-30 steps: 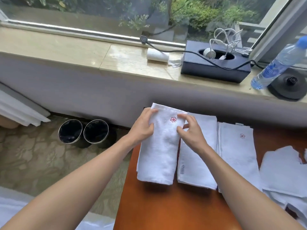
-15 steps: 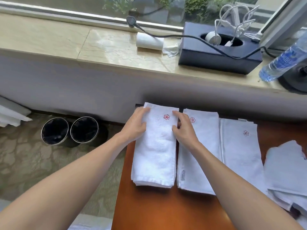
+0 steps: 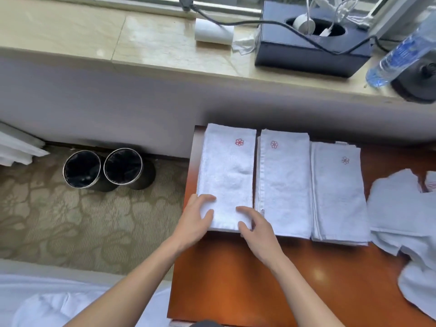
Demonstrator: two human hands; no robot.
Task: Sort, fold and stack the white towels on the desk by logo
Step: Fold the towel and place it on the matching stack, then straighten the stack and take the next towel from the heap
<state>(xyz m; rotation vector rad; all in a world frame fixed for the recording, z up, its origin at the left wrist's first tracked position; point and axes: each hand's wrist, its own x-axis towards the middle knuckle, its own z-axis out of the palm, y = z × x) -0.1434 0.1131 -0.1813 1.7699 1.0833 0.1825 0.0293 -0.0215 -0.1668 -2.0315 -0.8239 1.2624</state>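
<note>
3 folded stacks of white towels lie side by side along the upper edge of the wooden desk (image 3: 236,279). Each has a red flower logo (image 3: 239,142) turned up at its top end, presumably so the marks can be compared at a glance. Both hands are on the leftmost stack (image 3: 226,175), just left of frame centre. The left hand (image 3: 197,219) rests on its lower left corner and the right hand (image 3: 256,228) on its lower right. Their fingers are fairly straight and spread, pressing rather than gripping, and I'd judge they are squaring the near edge so the layers line up. The middle stack (image 3: 284,185) lies just beside it, then the right stack (image 3: 337,197). A heap of unfolded towels (image 3: 401,208) waits at the frame's right edge, so sorting looks only partly done.
</note>
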